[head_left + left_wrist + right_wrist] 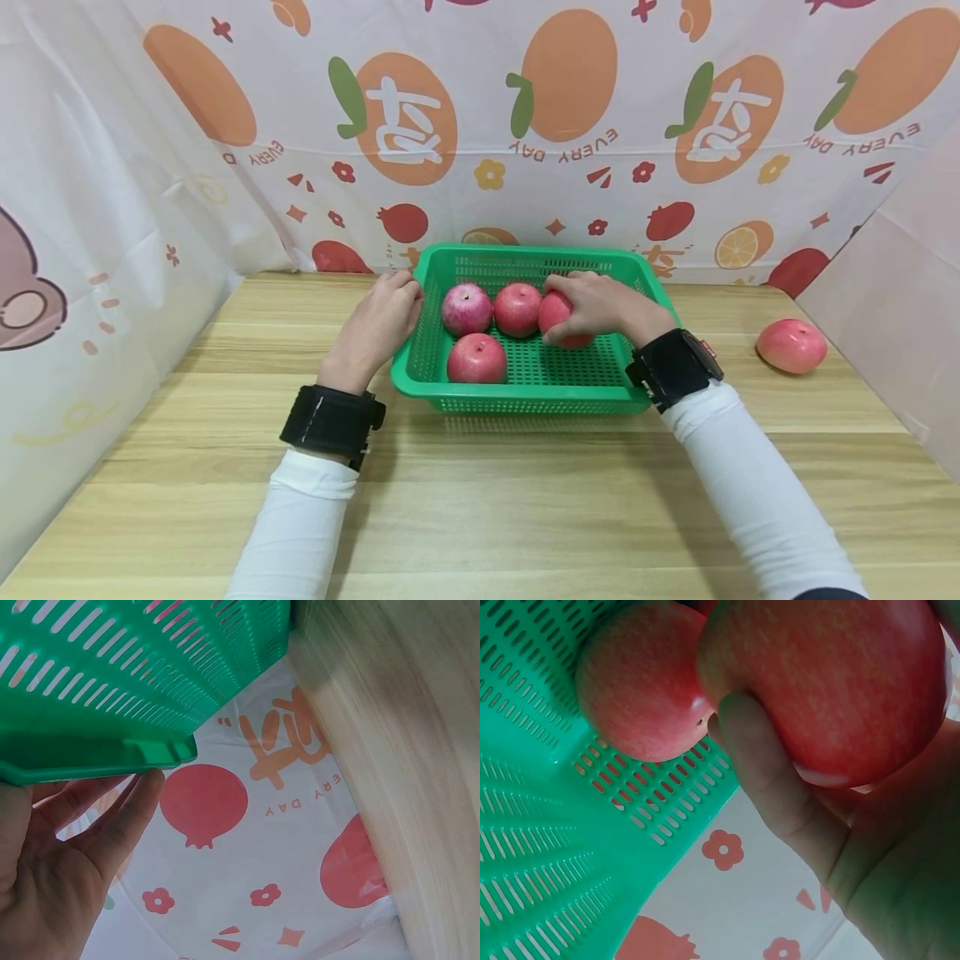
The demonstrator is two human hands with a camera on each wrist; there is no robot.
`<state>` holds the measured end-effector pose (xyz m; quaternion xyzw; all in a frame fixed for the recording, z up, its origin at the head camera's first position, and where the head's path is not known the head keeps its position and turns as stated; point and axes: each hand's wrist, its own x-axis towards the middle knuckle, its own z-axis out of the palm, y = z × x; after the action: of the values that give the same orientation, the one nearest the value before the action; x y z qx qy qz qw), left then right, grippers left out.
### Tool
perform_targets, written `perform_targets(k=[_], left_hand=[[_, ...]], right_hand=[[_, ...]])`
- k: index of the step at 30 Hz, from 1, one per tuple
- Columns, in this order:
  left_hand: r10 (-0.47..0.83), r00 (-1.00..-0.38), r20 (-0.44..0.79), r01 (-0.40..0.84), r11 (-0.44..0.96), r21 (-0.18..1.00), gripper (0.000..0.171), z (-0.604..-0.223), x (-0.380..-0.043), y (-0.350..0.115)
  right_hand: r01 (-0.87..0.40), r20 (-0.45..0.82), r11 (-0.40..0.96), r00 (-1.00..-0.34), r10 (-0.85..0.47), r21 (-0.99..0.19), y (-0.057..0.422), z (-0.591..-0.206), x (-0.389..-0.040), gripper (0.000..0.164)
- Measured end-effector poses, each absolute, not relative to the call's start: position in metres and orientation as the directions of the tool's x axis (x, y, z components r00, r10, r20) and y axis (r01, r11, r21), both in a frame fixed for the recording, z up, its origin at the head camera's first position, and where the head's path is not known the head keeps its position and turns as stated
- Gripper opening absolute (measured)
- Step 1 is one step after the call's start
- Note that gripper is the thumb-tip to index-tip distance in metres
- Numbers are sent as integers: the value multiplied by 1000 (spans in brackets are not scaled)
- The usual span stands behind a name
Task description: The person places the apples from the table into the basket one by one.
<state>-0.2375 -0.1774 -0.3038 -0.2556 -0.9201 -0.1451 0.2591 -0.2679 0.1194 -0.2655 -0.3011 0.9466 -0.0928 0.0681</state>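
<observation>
A red apple (553, 310) is gripped by my right hand (596, 302) inside the green basket (525, 395), toward its right side. The right wrist view shows the thumb wrapped over the apple (832, 682), close beside another apple (641, 682). My left hand (382, 321) holds the basket's left rim; in the left wrist view its fingertips (150, 784) lie against the underside of the rim (97, 769). Within the basket sit a purplish apple (467, 310) at back left, a red apple (517, 312) beside it, and another apple (477, 360) in front.
One more pinkish apple (792, 346) lies on the wooden table (525, 508), right of the basket. A fruit-printed curtain (480, 108) rises behind the table's far edge, with similar sheets at both sides.
</observation>
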Motion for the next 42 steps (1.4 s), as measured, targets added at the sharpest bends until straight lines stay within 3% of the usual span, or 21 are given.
perform_targets(k=[10,32,42], left_hand=[[397,-729,558,547,828,126,7,-306,-237,-180],[391,-743,543,542,828,144,7,-304,-238,-179],[397,-739,544,546,826,139,8,-303,-238,-178]], right_hand=[[-566,-130,799,-793,-595,-201,111,-270,-270,77],[-558,-200,814,-789,-581,-160,105,-274,-270,80],[-577,-232,804,-770,-594,-140,102,-275,-271,74]])
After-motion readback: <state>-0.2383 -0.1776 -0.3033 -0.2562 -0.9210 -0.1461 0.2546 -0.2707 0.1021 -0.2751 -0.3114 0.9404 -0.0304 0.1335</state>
